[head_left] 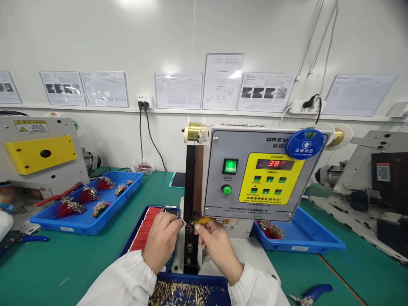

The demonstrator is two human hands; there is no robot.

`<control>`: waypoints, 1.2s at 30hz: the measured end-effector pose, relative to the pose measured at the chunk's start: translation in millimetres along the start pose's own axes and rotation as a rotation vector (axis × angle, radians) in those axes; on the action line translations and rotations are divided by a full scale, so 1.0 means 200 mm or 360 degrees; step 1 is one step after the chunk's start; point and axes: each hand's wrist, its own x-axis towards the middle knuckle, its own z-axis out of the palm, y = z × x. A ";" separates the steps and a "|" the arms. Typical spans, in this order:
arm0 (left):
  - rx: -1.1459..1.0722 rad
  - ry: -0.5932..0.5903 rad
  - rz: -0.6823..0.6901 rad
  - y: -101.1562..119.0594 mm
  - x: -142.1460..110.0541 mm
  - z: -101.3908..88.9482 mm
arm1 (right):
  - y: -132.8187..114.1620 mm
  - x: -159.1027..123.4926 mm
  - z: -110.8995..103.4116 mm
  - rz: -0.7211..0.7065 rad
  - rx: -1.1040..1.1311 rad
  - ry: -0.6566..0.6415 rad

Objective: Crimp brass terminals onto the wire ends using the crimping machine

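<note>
At the front of the grey terminal machine (251, 174), my two hands meet at its narrow black working head (190, 250). My left hand (163, 238) is closed in a pinch on a thin wire (184, 222) that points toward the head. Opposite it, my right hand (219, 246) has thumb and fingers pressed together at the head; what they hold is too small to make out. A yellow covering (202, 221) shows by the right fingertips. Under my left hand lies a blue tray with red wires (146, 227) in rows. Below both hands, a dark blue tray (188, 278) holds loose brass-coloured terminals.
Left, a blue tray (75, 229) holds several bundles of red wires, with red-handled pliers (59, 199) by it. Another blue tray (306, 246) stands right of the machine. Blue-handled pliers (318, 291) lie front right. More machines (41, 144) flank the green table (105, 250).
</note>
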 end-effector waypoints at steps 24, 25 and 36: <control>0.0035 0.0018 0.0013 0.02 0.01 -0.01 | 0.05 -0.02 0.02 -0.0151 -0.0226 0.0146; 0.0043 0.0014 0.0008 0.02 0.01 -0.01 | 0.05 -0.03 0.03 -0.0182 -0.0280 0.0167; 0.0052 -0.0010 0.0017 0.01 0.01 0.00 | 0.05 -0.04 0.04 -0.0258 -0.0362 0.0200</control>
